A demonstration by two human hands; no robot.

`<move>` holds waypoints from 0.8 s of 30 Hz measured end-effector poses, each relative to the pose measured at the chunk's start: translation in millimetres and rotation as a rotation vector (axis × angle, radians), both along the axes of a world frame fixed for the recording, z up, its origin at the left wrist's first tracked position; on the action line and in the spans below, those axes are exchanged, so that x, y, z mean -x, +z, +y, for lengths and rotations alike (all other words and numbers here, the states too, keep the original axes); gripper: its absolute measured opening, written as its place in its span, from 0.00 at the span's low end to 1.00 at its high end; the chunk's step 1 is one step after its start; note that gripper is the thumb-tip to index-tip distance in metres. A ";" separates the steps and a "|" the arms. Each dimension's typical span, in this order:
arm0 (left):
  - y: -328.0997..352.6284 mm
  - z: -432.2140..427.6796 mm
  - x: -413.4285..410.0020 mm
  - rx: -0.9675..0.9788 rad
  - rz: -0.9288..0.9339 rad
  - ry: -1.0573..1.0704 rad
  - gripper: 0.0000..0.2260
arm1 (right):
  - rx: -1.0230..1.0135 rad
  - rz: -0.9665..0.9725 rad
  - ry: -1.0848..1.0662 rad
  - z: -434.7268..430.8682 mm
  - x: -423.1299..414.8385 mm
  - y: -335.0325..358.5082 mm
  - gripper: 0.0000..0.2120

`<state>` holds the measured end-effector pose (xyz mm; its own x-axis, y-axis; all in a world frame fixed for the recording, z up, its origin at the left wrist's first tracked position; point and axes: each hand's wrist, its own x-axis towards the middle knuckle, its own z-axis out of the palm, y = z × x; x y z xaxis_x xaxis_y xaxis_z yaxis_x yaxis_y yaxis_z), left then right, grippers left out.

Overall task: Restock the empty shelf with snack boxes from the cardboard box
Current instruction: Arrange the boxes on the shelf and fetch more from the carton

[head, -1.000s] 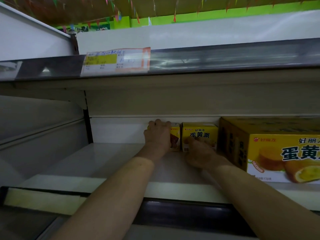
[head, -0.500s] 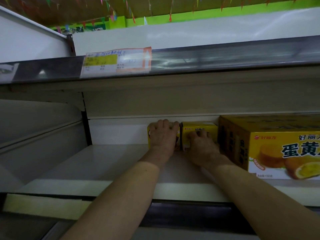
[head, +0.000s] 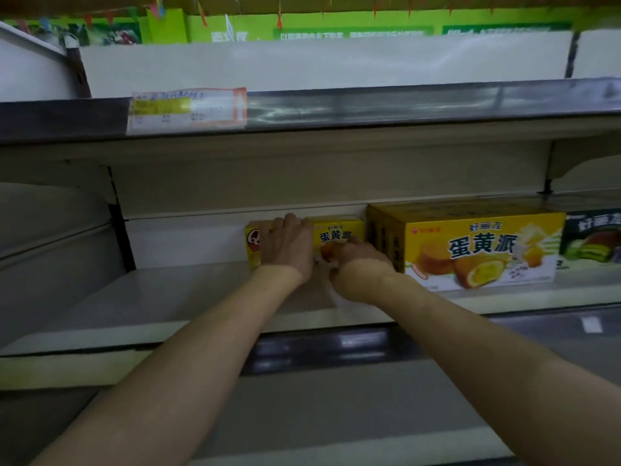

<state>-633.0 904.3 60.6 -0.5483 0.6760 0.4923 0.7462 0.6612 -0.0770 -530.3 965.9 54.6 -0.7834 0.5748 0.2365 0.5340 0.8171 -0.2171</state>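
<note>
Two snack boxes being seated at the back of the shelf (head: 168,297). Left hand (head: 287,245) curls over the left snack box (head: 252,243); right hand (head: 359,260) rests low against the right snack box (head: 336,232), grip indiscernible. Next: release, fetch more.

We get a dim, low-contrast frame w/ a yellow-green cast. Brightest bit is the white back panel (head: 302,62) up top; streaky glare runs along the upper shelf edge (head: 420,104). Deep shadow sits under it. Blur softens the left hand (head: 285,245), right hand (head: 358,264), small snack box (head: 252,245) & price tag (head: 186,109) print. Wide-angle bowing bends shelf lines twd the edges.
</note>
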 end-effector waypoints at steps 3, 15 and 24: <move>2.1 -5.0 -27.9 -0.003 -0.097 -0.029 0.20 | -0.036 0.053 0.043 -10.9 -34.9 2.4 0.20; 4.1 -6.2 -239.5 0.023 -0.061 -0.353 0.16 | -0.081 -0.053 -0.218 -19.1 -242.5 11.4 0.07; -17.1 -0.7 -443.4 0.116 -0.052 -0.606 0.16 | -0.023 -0.104 -0.495 -42.8 -448.6 -9.2 0.08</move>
